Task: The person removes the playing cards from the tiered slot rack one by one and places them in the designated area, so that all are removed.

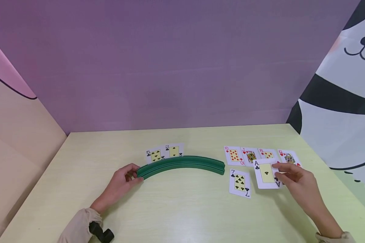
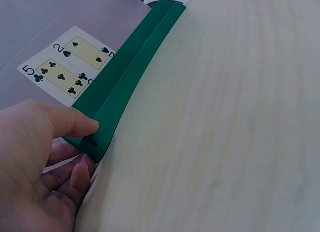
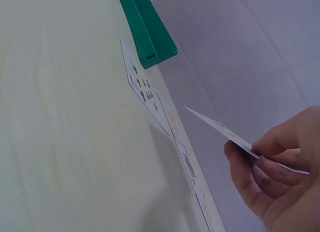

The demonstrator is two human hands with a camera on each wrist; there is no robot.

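My left hand (image 1: 121, 182) grips the left end of a green curved playing-card holder (image 1: 182, 162), thumb and fingers around that end. A five of clubs (image 1: 154, 154) and a two of spades (image 1: 174, 151) stand in the holder, overlapping. In the left wrist view the thumb lies on top of the green holder (image 2: 125, 81). My right hand (image 1: 301, 185) pinches an ace of clubs (image 1: 266, 173) by its right edge, face up and raised over the table at the right. In the right wrist view this card (image 3: 222, 132) appears nearly edge-on, with another white edge near the fingers.
A seven of clubs (image 1: 239, 183) lies face up beside the holder's right end. Behind it are a row of red cards: a ten of diamonds (image 1: 234, 155), a jack (image 1: 250, 156), an eight (image 1: 267, 154) and a queen (image 1: 289, 157). A purple wall (image 1: 176, 67) rises behind the table.
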